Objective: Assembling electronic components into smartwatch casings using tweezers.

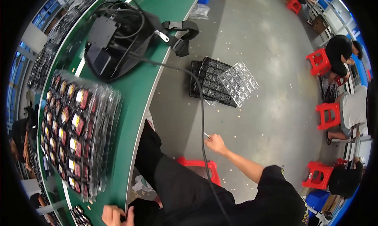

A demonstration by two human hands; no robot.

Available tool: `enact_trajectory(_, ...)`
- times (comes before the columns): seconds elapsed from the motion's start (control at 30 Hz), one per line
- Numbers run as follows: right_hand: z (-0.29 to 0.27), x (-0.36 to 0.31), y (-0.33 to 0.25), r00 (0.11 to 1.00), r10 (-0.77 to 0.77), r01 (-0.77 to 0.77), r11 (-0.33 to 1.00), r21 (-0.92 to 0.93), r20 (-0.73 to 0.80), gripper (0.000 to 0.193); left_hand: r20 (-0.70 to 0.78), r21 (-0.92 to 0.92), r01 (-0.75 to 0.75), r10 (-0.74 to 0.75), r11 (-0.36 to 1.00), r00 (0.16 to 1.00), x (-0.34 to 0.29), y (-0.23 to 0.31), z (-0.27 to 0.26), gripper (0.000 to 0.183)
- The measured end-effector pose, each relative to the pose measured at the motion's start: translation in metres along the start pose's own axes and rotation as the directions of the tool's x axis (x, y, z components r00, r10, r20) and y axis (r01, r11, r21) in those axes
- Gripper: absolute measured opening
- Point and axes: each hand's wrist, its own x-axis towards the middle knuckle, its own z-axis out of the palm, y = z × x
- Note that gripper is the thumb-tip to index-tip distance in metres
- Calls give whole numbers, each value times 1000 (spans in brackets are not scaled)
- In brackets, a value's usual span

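Note:
My right hand is closed around a slim, pale, pen-like tool, whose tip pokes out past the fingers over the floor, beside a black cable. At the green table's near edge, my left hand has curled fingers; whatever they hold, if anything, is hidden. Just beyond it lie several small black parts. A stack of clear plastic trays stands on the table, its top tray filled with small black pieces bearing red, white and yellow labels.
A black bag with cables and a buckled strap sits farther along the table. Black compartment trays and a clear one lie on the floor, among scattered scraps. A red stool is by my legs. Seated co-workers and red stools line the right.

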Motion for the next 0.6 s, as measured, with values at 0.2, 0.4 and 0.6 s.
enact_trajectory(0.2, 36, 150, 41, 991, -10, -21, 970, -240, -130, 46, 7, 41, 27, -27, 999, 1000, 16, 5, 5, 42)
enact_trajectory(0.4, 34, 262, 45, 999, -15, -15, 831, -556, -49, 32, 140, 103, -80, 65, 991, 988, 25, -4, 5, 38)
enact_trajectory(0.6, 35, 334, 8, 955, -113, -46, 860, -509, -276, 38, 251, 110, -355, 319, 929, 914, 1, -35, 1, 19)
